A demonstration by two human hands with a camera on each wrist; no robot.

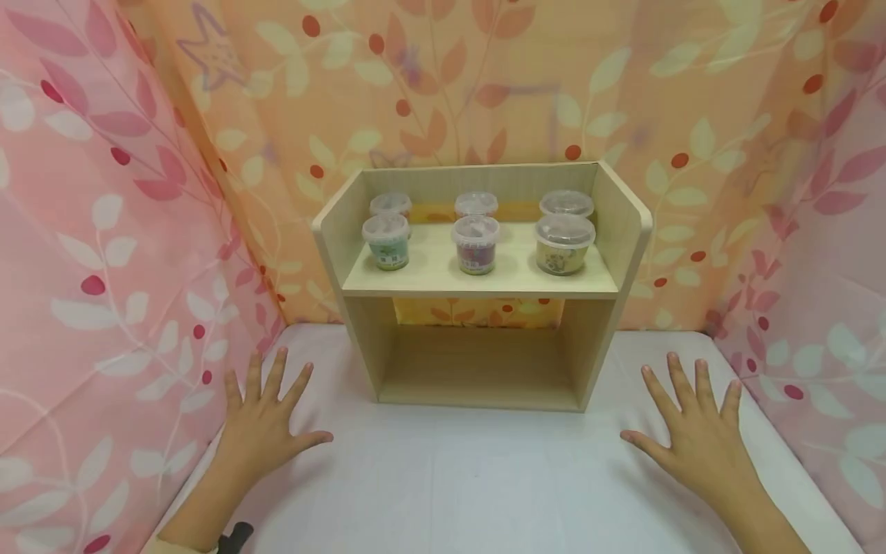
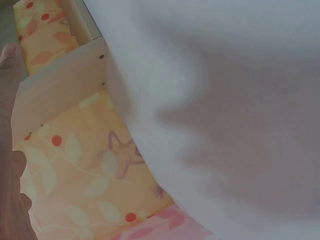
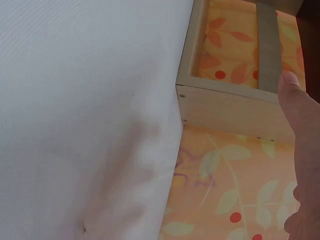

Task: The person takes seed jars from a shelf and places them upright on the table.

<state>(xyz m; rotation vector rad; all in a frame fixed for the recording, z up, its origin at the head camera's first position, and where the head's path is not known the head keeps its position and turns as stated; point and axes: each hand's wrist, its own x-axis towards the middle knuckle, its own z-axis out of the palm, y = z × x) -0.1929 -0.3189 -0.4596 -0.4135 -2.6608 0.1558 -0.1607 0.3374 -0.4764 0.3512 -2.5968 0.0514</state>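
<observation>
In the head view my left hand is spread wide over the left of the white table, its fingers straight and holding nothing. My right hand is spread the same way over the right side. Between and beyond them stands a pale wooden two-tier shelf. Its upper board bears lidded tubs in two rows: a green tub, a purple tub and a yellow tub in front, with others partly hidden behind. Each wrist view shows part of a hand at its edge, the left hand and the right hand.
The white table spreads in front of the shelf. Orange patterned cloth hangs behind it. Pink patterned cloth walls in the left and right sides. A dark strap end shows at the left wrist.
</observation>
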